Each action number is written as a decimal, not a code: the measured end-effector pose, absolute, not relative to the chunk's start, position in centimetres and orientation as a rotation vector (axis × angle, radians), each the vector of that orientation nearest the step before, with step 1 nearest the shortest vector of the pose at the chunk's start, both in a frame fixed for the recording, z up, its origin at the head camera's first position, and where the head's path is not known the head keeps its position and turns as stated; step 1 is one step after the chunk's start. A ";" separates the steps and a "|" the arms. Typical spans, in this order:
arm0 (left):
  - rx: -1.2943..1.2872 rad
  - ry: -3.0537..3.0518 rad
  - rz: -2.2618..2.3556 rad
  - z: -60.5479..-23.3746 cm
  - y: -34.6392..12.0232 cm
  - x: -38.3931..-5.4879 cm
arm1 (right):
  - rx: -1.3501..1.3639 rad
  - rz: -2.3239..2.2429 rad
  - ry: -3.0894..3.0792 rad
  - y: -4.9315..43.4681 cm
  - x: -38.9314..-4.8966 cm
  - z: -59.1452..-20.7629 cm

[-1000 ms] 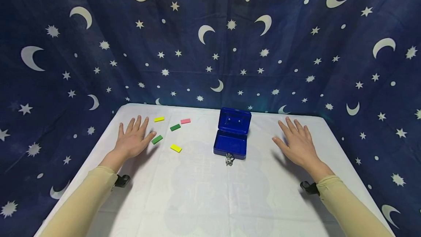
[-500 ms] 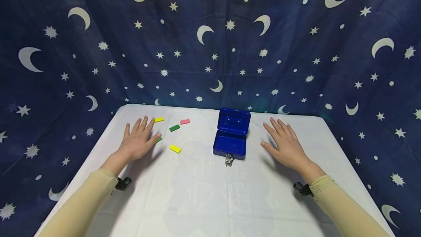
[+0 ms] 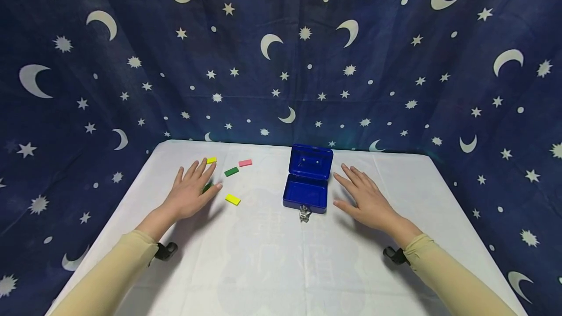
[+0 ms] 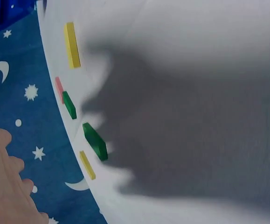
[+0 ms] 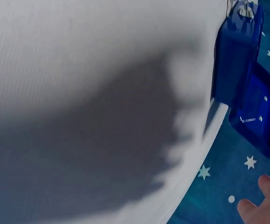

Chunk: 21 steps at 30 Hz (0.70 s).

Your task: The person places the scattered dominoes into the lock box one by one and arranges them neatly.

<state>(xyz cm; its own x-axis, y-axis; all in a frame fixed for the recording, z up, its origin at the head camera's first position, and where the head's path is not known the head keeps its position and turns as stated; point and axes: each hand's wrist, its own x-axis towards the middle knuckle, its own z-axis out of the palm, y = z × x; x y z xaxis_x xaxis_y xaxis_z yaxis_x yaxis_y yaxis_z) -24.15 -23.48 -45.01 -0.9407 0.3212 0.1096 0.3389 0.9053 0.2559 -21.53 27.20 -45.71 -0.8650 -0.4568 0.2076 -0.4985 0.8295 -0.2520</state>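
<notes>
My left hand [image 3: 189, 196] hovers over the table's left side with fingers spread, holding nothing. It partly covers a green block [image 3: 208, 187], which shows whole in the left wrist view. Around it lie a yellow block [image 3: 232, 200], a second green block [image 3: 231, 171], a pink block [image 3: 245, 163] and another yellow block [image 3: 211, 160]. My right hand [image 3: 366, 201], fingers extended and grasping nothing, is held just right of a blue metal cash box [image 3: 305, 193]. The box's lid [image 3: 311, 162] stands raised, and a silver lock with keys [image 3: 304, 213] hangs at its front.
A white cloth [image 3: 272, 257] covers the table. Behind and beside it hangs a dark blue curtain [image 3: 246, 52] with moons and stars. Each wrist carries a small black camera, such as the left wrist camera [image 3: 167, 251].
My right hand has moved left, closer to the cash box. My left hand has shifted a little right, over the nearer green block. The box and blocks stay in place.
</notes>
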 end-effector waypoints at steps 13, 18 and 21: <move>-0.620 -3.001 -0.480 -45.8 -22.4 -23.2 | 0.759 0.656 -2.937 25.7 -21.2 -46.7; -0.651 -2.996 -0.493 -46.5 -21.9 -22.6 | 0.740 0.746 -2.942 25.4 -21.2 -47.2; -0.662 -2.987 -0.511 -46.8 -21.7 -22.4 | 0.731 0.787 -2.937 25.2 -21.2 -47.4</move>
